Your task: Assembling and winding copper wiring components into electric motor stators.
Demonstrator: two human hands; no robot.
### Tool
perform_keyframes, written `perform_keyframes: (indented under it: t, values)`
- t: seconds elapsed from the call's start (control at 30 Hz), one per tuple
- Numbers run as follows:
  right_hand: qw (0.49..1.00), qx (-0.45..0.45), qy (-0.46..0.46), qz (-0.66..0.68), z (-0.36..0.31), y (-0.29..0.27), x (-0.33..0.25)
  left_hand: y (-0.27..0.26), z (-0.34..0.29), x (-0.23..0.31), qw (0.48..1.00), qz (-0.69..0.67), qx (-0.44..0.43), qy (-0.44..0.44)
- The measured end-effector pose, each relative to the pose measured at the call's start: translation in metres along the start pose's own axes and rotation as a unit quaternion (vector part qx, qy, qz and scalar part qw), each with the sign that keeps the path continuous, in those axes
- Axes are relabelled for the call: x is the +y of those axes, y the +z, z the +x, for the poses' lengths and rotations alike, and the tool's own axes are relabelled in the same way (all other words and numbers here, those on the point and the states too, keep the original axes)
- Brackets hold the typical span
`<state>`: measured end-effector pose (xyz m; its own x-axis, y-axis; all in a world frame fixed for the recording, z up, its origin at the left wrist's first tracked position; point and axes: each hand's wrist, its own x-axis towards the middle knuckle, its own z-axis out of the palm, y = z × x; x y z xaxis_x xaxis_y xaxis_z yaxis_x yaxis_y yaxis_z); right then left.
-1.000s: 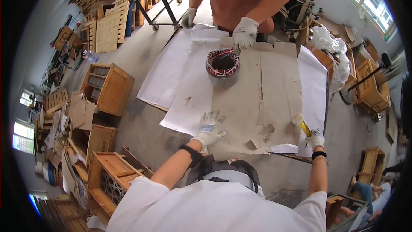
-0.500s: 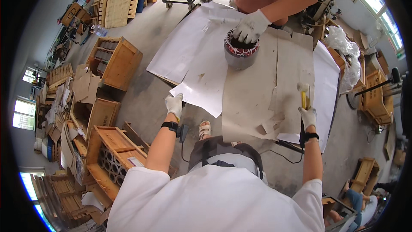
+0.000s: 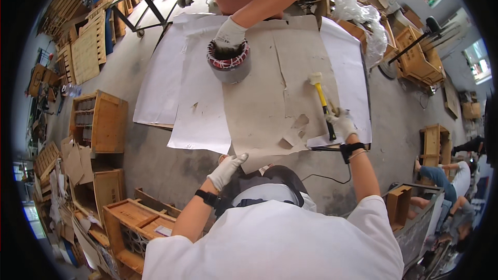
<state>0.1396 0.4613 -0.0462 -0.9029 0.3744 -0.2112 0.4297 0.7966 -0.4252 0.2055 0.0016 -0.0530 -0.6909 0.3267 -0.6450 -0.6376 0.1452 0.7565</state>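
Note:
On the right of the work table lies a hammer (image 3: 321,96) with a pale head, yellow shaft and black grip. My gloved right hand (image 3: 342,124) is beside the grip, fingers parted and the fingertips touching it or very near. My gloved left hand (image 3: 224,171) is off the table's front edge, open and holding nothing, a digit stretched toward the right. White sheets (image 3: 202,119) and brown cardboard (image 3: 254,109) cover the tabletop. Across from me, a person's gloved hand (image 3: 231,33) reaches into a grey cylinder (image 3: 231,74) with red and white windings around its rim.
Wooden crates (image 3: 111,122) line the left side, one holding several tubes (image 3: 134,241). A black-framed cart (image 3: 150,2) stands at the back left. Plastic wrap (image 3: 360,13) and another crate (image 3: 420,57) are at right. A cable (image 3: 324,177) hangs below the table; people (image 3: 441,181) sit lower right.
The view has shifted. My left hand has let go of the white sheet's corner and drawn back, and the corner lies flatter. The hammer has come down flat, its grip now showing beside my right hand.

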Motion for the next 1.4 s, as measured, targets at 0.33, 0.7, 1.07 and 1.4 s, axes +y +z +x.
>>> perform_keyframes:
  t: [0.33,0.7,1.07,1.4]
  values:
    - [0.909,-0.126,0.103,0.383,-0.043,-0.035,-0.013,0.012,0.009,0.01,0.989,-0.137,-0.003,-0.057]
    - [0.962,0.026,0.13,0.239,-0.054,-0.071,0.036,0.025,-0.032,0.083,0.892,0.379,0.246,0.017]
    - [0.921,0.083,0.155,0.347,-0.092,-0.023,0.102,-0.045,0.01,0.097,0.807,0.536,0.242,0.054]
    - [0.906,0.031,0.26,0.332,-0.206,-0.029,0.025,0.0,-0.035,0.128,0.72,0.644,0.238,0.104]
